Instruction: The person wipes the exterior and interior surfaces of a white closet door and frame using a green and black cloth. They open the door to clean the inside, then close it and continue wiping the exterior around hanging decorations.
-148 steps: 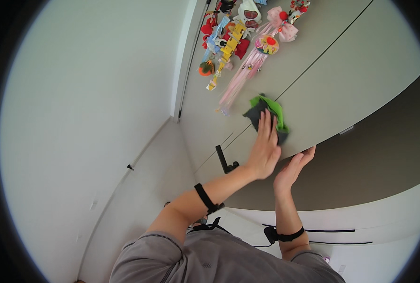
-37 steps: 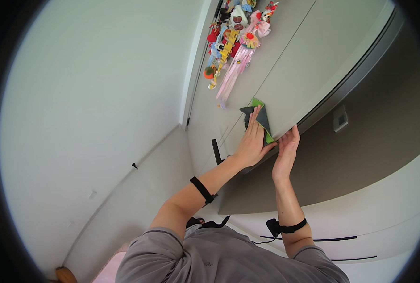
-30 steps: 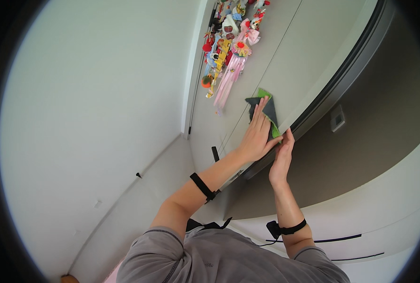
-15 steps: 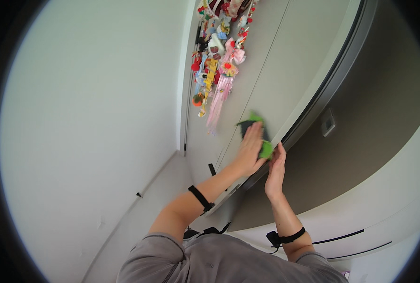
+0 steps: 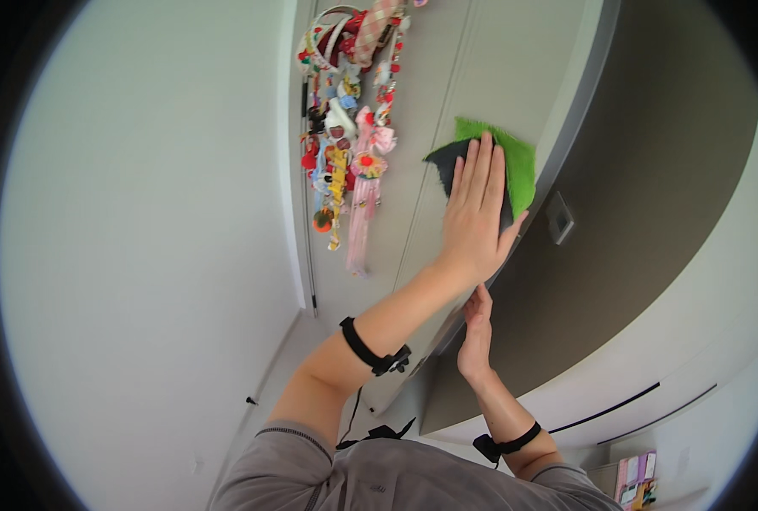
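A two-tone cloth [image 5: 519,166], bright green and dark grey, lies spread against the pale door [image 5: 515,72]. My left hand [image 5: 474,213] rests flat on top of it, fingers stretched upward and thumb out to the right. Part of the cloth is hidden under the palm. Lower down, my right hand [image 5: 476,336] stands upright by the door's edge with its fingers extended. The left hand covers part of that edge, so I cannot tell how firmly the right fingertips touch it.
Colourful hair bows, clips and headbands [image 5: 357,140] hang on the door left of the cloth. A white wall [image 5: 157,213] fills the left. Right of the door, a brown wall [image 5: 651,162] bears a switch plate [image 5: 559,219]. Small pink and purple items [image 5: 634,477] sit at lower right.
My left hand has slid the cloth up and to the right on the door, and more of its green side shows. The right hand is slightly lower and further left.
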A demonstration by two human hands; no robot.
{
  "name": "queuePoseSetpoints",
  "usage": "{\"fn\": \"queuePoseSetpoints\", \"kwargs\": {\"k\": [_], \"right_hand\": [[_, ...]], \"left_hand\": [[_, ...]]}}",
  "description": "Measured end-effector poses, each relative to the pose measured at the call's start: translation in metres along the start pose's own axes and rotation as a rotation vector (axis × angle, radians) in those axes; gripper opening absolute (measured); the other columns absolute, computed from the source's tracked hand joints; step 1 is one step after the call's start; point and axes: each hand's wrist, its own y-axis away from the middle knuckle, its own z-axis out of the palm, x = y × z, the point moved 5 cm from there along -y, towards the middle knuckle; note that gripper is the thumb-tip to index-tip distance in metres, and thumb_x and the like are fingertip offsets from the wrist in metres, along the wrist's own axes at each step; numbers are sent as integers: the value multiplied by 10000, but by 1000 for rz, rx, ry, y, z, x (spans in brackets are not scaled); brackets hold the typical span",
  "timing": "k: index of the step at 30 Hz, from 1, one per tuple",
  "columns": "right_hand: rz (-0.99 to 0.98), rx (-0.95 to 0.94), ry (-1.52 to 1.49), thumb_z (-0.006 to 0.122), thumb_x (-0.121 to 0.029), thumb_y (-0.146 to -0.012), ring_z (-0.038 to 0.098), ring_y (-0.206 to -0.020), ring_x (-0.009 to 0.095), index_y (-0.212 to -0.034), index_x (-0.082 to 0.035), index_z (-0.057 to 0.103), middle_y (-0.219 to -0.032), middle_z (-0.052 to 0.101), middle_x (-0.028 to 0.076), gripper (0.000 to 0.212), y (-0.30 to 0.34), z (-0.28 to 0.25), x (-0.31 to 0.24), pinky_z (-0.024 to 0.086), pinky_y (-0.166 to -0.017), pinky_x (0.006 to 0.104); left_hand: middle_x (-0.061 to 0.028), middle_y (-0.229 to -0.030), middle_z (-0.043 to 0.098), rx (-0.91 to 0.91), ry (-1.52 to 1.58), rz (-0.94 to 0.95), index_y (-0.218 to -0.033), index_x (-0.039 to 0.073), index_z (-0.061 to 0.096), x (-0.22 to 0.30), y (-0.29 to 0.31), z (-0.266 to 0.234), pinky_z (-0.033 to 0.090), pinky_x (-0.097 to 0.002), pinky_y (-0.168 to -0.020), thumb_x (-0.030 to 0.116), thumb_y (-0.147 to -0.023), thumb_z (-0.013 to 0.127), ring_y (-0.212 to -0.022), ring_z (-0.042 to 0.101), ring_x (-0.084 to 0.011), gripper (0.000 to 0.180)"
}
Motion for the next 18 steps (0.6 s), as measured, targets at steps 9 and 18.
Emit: {"fn": "queuePoseSetpoints", "kwargs": {"k": [9, 18], "right_hand": [[-105, 42, 78, 317, -571, -1208, 344, -1648, 361, -1753, 92, 118, -1787, 299, 263, 881, 1, 6, -11, 264, -1346, 466], [-130, 33, 156, 312, -576, -1206, 303, -1669, 367, -1764, 90, 63, -1815, 237, 275, 904, 9, 20, -25, 250, -1351, 466]], "left_hand": [[-430, -1785, 124, -259, 64, 9, -1597, -180, 316, -60, 145, -17, 144, -693, -1341, 467, -1003, 762, -1662, 140, -616, 985], [-375, -1769, 250, 41, 89, -142, -1552, -129, 415, -97, 19, -23, 149, -691, -1340, 470, -1156, 513, -1673, 164, -573, 725]]}}
